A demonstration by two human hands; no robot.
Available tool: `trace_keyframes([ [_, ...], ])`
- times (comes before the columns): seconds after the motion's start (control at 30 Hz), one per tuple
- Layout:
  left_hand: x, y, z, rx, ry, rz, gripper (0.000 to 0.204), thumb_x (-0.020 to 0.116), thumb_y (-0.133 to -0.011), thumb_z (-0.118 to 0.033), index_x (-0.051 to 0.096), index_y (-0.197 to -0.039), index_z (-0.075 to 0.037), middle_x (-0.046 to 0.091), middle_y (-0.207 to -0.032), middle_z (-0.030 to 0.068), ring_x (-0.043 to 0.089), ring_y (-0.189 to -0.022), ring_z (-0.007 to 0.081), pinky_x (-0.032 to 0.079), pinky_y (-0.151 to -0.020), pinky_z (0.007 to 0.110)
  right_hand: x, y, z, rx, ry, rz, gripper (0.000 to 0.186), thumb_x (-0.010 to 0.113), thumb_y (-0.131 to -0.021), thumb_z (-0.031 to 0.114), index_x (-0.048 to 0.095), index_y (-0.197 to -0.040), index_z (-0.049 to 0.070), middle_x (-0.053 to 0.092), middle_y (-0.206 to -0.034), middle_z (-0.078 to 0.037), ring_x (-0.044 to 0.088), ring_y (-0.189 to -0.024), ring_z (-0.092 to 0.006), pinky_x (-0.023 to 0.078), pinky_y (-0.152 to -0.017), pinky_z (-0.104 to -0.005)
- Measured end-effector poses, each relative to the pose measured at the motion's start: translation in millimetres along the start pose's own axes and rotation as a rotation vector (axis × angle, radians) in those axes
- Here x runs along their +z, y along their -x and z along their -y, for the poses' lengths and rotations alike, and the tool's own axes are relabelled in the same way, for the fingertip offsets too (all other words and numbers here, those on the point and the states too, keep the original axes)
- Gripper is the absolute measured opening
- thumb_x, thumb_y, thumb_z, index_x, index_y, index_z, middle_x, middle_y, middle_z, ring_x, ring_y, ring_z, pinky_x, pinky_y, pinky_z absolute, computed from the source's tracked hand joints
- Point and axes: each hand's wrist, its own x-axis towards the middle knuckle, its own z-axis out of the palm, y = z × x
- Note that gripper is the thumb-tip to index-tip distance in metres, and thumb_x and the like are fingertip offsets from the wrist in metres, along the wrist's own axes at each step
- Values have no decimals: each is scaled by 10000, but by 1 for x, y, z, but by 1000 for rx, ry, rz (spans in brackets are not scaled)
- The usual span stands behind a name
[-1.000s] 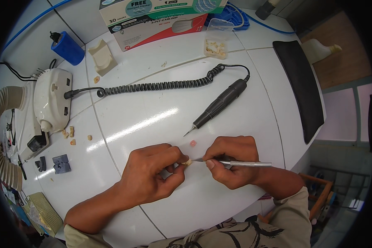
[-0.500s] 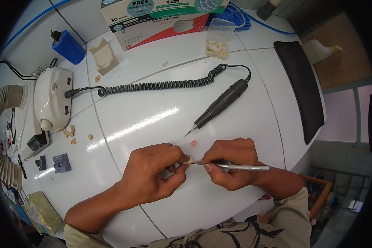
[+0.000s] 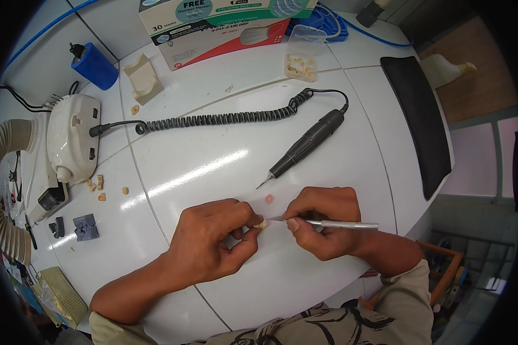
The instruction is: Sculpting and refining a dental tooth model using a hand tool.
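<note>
Between the thumb and forefinger of my left hand [image 3: 220,234] is pinched a small yellowish tooth-like piece [image 3: 263,225], partly covered by the fingertips. My right hand [image 3: 323,221] is closed pen-fashion around a craft knife [image 3: 351,225] with a silver handle. Its thin blade points left and reaches the upper edge of the tooth-like piece; whether it touches is too small to tell. A little pink piece [image 3: 269,198] lies on the white tabletop just beyond my hands. Further off rests a black rotary handpiece [image 3: 308,144], its bur aimed toward me.
A coiled cord [image 3: 221,119] links the handpiece to a white control unit [image 3: 75,138] at left. Tooth-like bits [image 3: 101,183] and dark grey blocks [image 3: 86,227] lie near it. Behind stand mask boxes [image 3: 224,43], a clear bit container [image 3: 300,68], a cream block [image 3: 143,79] and a blue holder [image 3: 96,66].
My right hand has shifted slightly upward, and the knife has tipped so its blade sits higher on the tooth-like piece. My left hand stays nearly still.
</note>
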Motion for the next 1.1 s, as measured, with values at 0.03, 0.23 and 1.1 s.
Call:
trace_keyframes([
  [0.03,0,0,-1,-12,4,-4,182,765,-802,13,753,-982,-12,734,-831,79,717,-677,173,556,-574,282,0,1,-2,0,1,-1,35,727,-877,-4,701,-899,3,698,-739,-72,652,-578,-113,492,-518,-263],
  [0.23,-3,-1,2,-64,83,-6,162,792,-845,16,765,-1005,1,775,-883,73,716,-725,129,552,-638,259,-1,-2,-2,236,-407,-153,82,646,-1045,42,689,-1053,-27,718,-819,-77,677,-662,-97,525,-582,-252],
  [1.1,6,2,11,259,112,-65,169,810,-836,71,735,-971,2,766,-991,125,764,-850,195,602,-699,297,21,9,4,57,-168,20,98,702,-915,4,660,-1002,-13,744,-783,-71,728,-679,-120,569,-619,-253],
])
